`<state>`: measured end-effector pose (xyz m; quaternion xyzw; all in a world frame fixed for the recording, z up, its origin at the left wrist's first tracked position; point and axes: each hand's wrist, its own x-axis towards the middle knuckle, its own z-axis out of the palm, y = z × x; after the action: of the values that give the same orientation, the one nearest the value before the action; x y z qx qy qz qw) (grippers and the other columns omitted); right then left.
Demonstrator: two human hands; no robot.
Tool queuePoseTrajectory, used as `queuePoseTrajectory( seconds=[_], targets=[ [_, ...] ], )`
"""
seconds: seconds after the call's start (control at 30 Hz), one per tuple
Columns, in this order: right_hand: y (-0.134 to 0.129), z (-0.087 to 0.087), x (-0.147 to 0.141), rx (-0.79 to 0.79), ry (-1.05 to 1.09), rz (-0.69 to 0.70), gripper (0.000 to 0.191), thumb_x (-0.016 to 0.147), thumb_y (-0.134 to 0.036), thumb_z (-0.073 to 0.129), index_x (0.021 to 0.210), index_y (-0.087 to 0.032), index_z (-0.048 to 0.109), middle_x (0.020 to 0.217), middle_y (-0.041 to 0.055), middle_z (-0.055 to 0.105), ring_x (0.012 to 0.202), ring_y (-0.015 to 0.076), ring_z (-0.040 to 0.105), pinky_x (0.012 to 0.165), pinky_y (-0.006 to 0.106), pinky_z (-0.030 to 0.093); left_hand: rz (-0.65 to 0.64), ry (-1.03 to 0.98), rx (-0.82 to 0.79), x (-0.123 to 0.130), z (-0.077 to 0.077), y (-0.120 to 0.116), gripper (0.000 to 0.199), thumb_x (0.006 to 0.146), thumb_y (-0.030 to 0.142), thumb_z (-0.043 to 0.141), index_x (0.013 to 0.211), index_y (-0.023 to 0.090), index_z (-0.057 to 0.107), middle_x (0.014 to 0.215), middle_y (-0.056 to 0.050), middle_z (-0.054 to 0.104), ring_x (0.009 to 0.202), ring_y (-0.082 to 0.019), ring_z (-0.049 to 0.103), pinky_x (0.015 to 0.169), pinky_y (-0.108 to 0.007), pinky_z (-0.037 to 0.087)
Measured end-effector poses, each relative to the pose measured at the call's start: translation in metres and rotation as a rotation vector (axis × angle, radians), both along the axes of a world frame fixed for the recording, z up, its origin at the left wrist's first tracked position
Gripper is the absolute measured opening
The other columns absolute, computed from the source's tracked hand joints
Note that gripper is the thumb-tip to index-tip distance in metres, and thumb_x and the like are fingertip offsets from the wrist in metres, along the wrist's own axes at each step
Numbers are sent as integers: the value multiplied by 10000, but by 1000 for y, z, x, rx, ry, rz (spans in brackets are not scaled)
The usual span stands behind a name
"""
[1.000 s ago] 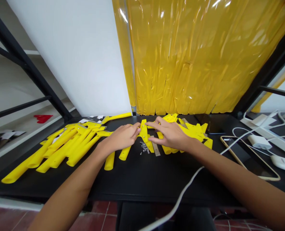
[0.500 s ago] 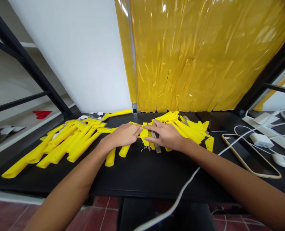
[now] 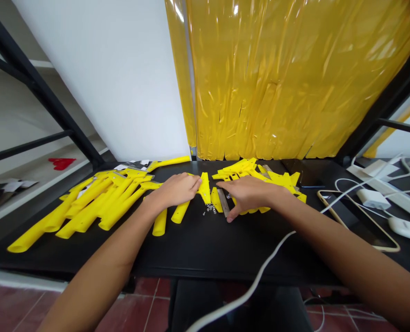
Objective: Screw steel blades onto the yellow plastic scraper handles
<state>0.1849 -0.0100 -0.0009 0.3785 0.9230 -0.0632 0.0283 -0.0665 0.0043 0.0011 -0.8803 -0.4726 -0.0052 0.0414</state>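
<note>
My left hand (image 3: 180,189) is closed at the centre of the black table, its fingertips gripping the edge of a flat yellow piece (image 3: 205,187). My right hand (image 3: 243,193) is spread, thumb and index finger apart, around a thin metal blade (image 3: 223,202); its thumb is at the blade's lower end, and whether it grips the blade is unclear. Between the hands lies another small yellow piece (image 3: 216,199). Several tiny metal nuts or screws (image 3: 210,208) lie just below the held piece. Yellow tubular handles (image 3: 159,223) lie beneath and beside my left wrist.
Many yellow scraper-like handles (image 3: 97,198) are piled on the left. More yellow parts (image 3: 239,168) lie behind my right hand. At the right are a phone (image 3: 360,223), a white charger (image 3: 374,200) and a white cable (image 3: 260,282) that passes over my right forearm.
My right hand has moved away from the held yellow piece, right and slightly down, to the metal blade. My left hand has shifted slightly left, keeping the piece.
</note>
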Motion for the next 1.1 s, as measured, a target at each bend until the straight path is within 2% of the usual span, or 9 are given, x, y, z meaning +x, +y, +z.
queuePoseTrajectory(
  seconds=[0.1, 0.23, 0.4, 0.53, 0.63, 0.73, 0.8, 0.9, 1.1],
  targets=[
    [6, 5, -9, -34, -6, 9, 1065, 601, -704, 753, 1483, -189, 453, 1357, 146, 633, 1171, 391, 620, 903, 443, 485, 3, -15, -16, 0, 1, -1, 539, 1017, 438, 183, 922, 199, 657, 796, -105, 676, 760, -253, 620, 686, -373, 388],
    [11, 7, -15, -43, 16, 22, 1088, 602, -667, 770, 1503, -164, 426, 1452, 162, 546, 1247, 402, 563, 984, 450, 451, 26, -54, -49, 1, 4, -3, 549, 1002, 502, 195, 958, 212, 659, 878, -101, 695, 821, -259, 638, 706, -363, 406],
    [9, 6, -13, -69, 82, -1, 1074, 614, -601, 800, 1513, -171, 399, 1459, 195, 505, 1235, 411, 552, 980, 464, 451, 35, -10, -110, 0, 8, -6, 456, 934, 522, 348, 900, 196, 664, 808, -95, 679, 716, -242, 620, 637, -352, 391],
    [10, 3, -8, -133, 256, 27, 695, 799, -469, 708, 1412, -203, 517, 1400, 147, 560, 1225, 332, 557, 984, 417, 439, 38, -3, -117, 0, 8, -7, 410, 900, 511, 391, 885, 196, 653, 785, -92, 671, 678, -234, 604, 589, -346, 370],
    [11, 7, -1, -286, 410, 86, 385, 894, -385, 619, 1239, -214, 643, 1199, 84, 684, 1049, 250, 627, 887, 364, 467, 46, -7, -110, 0, 8, -7, 426, 896, 529, 378, 838, 199, 640, 756, -89, 655, 650, -228, 586, 570, -343, 357],
    [9, 19, 14, -431, 544, 73, 291, 907, -398, 603, 1103, -205, 698, 1061, 52, 717, 946, 210, 640, 824, 330, 466, 54, -3, -105, 1, 9, -7, 439, 893, 538, 369, 813, 202, 640, 731, -84, 643, 625, -222, 572, 562, -340, 345],
    [7, 30, 34, -418, 646, -14, 312, 882, -460, 629, 1040, -201, 704, 1022, 49, 713, 934, 204, 628, 813, 324, 454, 68, 2, -105, 1, 10, -8, 452, 891, 551, 365, 805, 205, 642, 725, -83, 641, 624, -224, 573, 559, -340, 341],
    [11, 38, 75, -254, 751, -294, 384, 855, -571, 619, 975, -212, 689, 854, 25, 661, 742, 159, 564, 682, 296, 413, 75, 4, -102, 2, 10, -10, 445, 875, 572, 391, 835, 209, 645, 745, -82, 650, 640, -233, 587, 562, -338, 351],
    [41, 16, 162, 8, 686, -619, 485, 906, -628, 487, 736, -184, 581, 649, 26, 557, 549, 109, 446, 530, 273, 360, 91, 18, -115, 1, 8, -8, 445, 869, 578, 409, 927, 223, 670, 785, -94, 674, 692, -263, 620, 603, -356, 399]
  ],
)
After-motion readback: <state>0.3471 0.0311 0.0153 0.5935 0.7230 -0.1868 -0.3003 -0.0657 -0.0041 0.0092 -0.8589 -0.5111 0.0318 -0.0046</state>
